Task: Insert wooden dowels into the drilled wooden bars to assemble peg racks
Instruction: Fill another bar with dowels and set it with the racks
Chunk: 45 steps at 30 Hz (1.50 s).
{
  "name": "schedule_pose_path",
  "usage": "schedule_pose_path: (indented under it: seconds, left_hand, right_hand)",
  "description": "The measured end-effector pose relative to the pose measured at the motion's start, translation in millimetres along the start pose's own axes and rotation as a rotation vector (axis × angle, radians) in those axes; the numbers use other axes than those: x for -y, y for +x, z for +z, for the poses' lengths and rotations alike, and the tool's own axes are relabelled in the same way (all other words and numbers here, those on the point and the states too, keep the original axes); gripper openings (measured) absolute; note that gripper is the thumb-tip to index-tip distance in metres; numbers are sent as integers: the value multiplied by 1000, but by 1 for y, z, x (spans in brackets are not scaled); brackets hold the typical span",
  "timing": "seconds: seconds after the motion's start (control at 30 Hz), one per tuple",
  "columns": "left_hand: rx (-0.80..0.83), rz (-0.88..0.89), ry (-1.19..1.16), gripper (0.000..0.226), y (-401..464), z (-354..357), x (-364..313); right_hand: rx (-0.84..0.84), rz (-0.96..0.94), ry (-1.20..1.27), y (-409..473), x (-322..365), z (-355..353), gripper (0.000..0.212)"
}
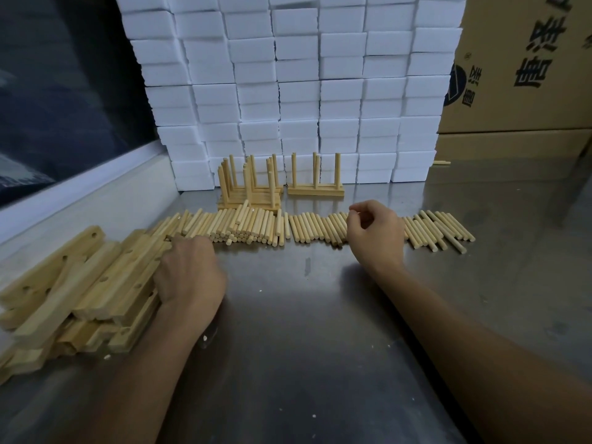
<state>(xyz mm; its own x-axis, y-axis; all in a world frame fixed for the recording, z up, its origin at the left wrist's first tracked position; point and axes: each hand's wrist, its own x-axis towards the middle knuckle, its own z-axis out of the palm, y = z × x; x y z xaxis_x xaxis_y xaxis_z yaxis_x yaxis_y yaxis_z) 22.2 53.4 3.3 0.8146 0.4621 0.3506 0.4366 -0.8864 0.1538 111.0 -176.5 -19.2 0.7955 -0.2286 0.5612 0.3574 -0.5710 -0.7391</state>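
Note:
A long row of loose wooden dowels (256, 227) lies across the steel table (304, 331). At the left sits a heap of drilled wooden bars (80, 283). My left hand (189, 274) rests on the right end of that heap, fingers curled over the bars' ends. Over the dowel row to the right hovers my right hand (374, 232), its fingers loosely curled and holding nothing that I can see. Behind the dowels stand finished peg racks: a cluster (250, 184) and a single one (315, 184) beside it.
A wall of stacked white foam blocks (298, 91) rises behind the racks. Cardboard boxes (525, 75) stand at the back right. A dark window with a pale sill (80, 193) runs along the left. One stray dowel (442, 162) lies by the boxes.

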Motion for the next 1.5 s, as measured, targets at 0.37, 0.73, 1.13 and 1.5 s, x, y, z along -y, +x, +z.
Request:
schedule_pose_path:
  seconds: [0.37, 0.73, 1.13, 1.5]
  left_hand:
    - [-219, 46, -415, 11, 5, -5, -9]
    - [341, -364, -1547, 32, 8, 4, -8]
    - [635, -404, -1893, 30, 4, 8, -17]
    - [407, -243, -1593, 30, -4, 18, -26]
  right_hand:
    - [1, -5, 0, -1, 0, 1, 20]
    - [13, -8, -7, -1, 1, 3, 19]
    - [21, -23, -23, -1, 1, 3, 18]
    - [157, 157, -256, 1, -1, 3, 14]
